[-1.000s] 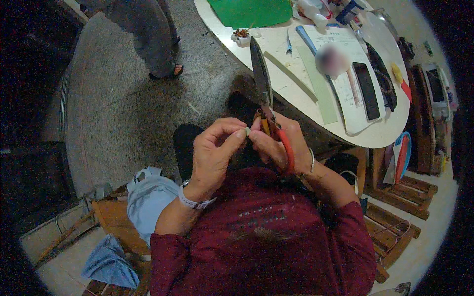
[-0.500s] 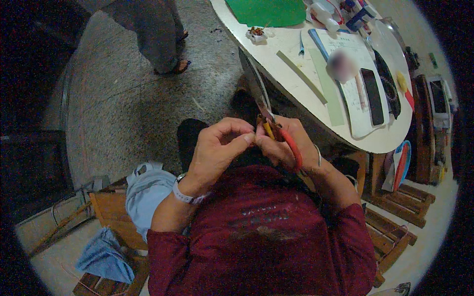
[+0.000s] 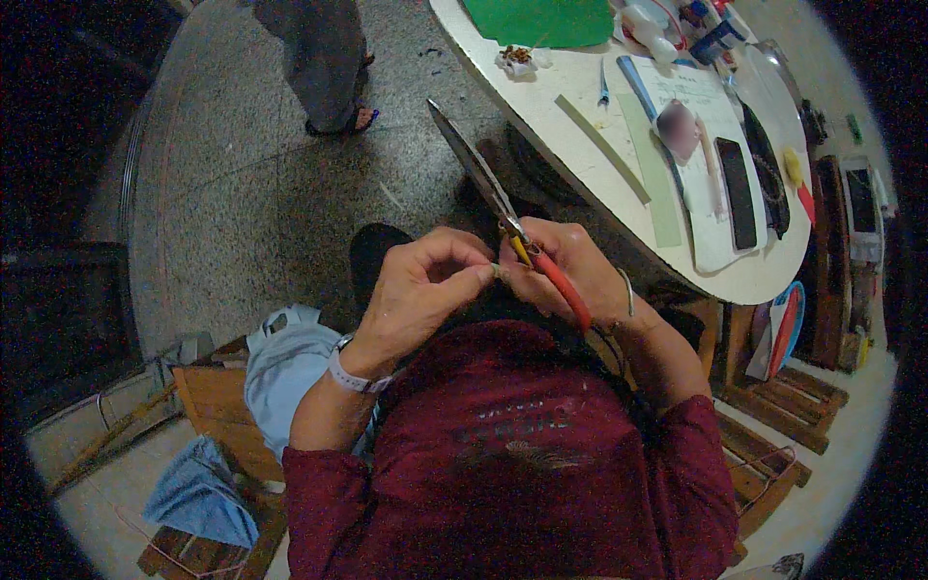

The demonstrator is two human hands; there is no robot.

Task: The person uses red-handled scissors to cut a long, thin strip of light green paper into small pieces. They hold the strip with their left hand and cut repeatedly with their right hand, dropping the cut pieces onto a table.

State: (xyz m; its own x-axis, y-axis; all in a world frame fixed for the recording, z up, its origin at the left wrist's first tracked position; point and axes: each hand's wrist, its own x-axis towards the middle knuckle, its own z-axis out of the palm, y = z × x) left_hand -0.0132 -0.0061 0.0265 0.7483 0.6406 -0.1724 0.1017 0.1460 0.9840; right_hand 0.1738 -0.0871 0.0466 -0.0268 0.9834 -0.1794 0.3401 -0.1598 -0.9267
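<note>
Scissors [image 3: 509, 218] with red handles rest in my right hand [image 3: 568, 266], whose fingers are closed around them. Their long metal blades reach up and to the left, past the table's edge. A short yellow piece [image 3: 522, 250] shows beside the pivot; I cannot tell whether it belongs to the scissors. Close by on the left, thumb and forefinger of my left hand [image 3: 425, 285] are pinched together. Something tiny and pale sits at those fingertips, touching or nearly touching the right fingers, too small to name. Both hands are held in front of my dark red shirt.
A white table [image 3: 570, 159] curves along the upper right, bearing a phone [image 3: 738, 193], paper sheets, a green sheet [image 3: 541, 19] and light green strips. Another person's leg [image 3: 324, 72] stands at upper left. Wooden slatted seats flank me, with a pale blue bag [image 3: 300, 372] on the left.
The scissors have swung so their blades now show at full length, pointing up and left. My left hand keeps its pinch. The view has shifted slightly.
</note>
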